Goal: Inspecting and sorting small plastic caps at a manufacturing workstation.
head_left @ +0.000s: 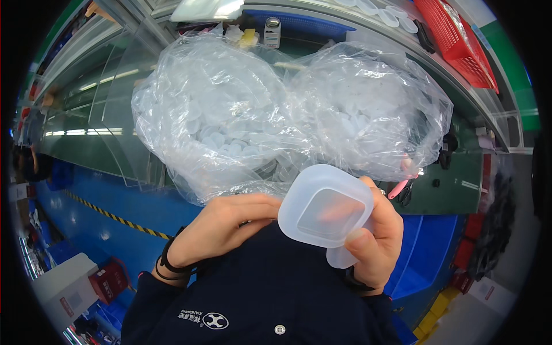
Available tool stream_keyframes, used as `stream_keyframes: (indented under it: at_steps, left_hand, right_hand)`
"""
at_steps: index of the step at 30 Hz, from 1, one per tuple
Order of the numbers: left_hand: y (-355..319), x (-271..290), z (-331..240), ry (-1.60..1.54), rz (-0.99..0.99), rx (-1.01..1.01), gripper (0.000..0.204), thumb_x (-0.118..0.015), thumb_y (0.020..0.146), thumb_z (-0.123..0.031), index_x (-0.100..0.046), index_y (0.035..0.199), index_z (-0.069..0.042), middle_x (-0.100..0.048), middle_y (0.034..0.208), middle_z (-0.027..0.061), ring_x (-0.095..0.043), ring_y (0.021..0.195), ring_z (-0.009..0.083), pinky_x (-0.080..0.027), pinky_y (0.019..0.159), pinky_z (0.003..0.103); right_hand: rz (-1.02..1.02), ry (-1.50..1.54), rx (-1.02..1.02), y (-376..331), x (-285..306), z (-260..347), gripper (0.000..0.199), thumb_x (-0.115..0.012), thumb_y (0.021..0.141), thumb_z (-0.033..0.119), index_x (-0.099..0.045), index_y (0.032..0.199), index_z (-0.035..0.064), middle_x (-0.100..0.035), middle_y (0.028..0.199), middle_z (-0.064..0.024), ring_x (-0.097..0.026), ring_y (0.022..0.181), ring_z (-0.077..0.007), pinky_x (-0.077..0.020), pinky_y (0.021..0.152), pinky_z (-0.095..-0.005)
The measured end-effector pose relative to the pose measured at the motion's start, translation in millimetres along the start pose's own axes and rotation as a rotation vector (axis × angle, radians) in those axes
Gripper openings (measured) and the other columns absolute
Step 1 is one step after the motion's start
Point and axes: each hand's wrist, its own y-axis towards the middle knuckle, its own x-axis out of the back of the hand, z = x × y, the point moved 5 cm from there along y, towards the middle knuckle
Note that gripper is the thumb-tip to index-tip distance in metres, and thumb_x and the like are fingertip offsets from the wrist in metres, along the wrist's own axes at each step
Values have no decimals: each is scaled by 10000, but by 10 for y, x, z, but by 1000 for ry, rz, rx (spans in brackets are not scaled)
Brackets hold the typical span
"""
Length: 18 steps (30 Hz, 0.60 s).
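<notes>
My right hand (374, 236) grips a translucent white plastic cup with a squarish rounded rim (323, 208), its opening facing the camera. My left hand (221, 227) is curled just left of the cup, its fingers closed against the edge of a large clear plastic bag (230, 115) full of small white round lids. A second clear bag (368, 115) of similar lids lies beside it on the right. Whether my left hand pinches something small is hidden.
The bags rest on a green workbench (454, 190) with a metal rail frame. A red basket (460, 34) sits on the upper shelf at the right, a small bottle (272, 31) at the back. Blue bins (425, 253) and a pink tool (399, 187) lie to the right.
</notes>
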Motion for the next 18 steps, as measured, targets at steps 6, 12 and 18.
stream_keyframes:
  at_steps: [6, 12, 18]
  left_hand:
    - [-69, 245, -428, -788, -457, -517, 482, -635, 727, -171, -446, 1107, 57, -543, 969, 138, -549, 849, 183, -421, 736, 277]
    - [-6, 319, -641, -301, -654, -480, 324, -510, 826, -217, -494, 998, 57, -566, 855, 127, -534, 696, 107, -417, 647, 211]
    - [27, 287, -514, -776, -650, -349, 201, -470, 827, -100, -536, 936, 56, -610, 795, 138, -580, 663, 148, -449, 614, 226]
  right_hand:
    - [35, -65, 16, -18, -9, -3, 219, -653, 682, 98, -578, 871, 17, -564, 824, -86, -520, 747, -168, -388, 675, -249]
    - [2, -286, 104, 8, -79, 28, 210, -657, 678, 74, -565, 855, 7, -567, 824, -87, -522, 740, -176, -403, 647, -257]
    - [-94, -211, 98, -34, -27, 54, 204, -661, 669, 81, -562, 832, 8, -572, 798, -91, -525, 718, -179, -395, 647, -260]
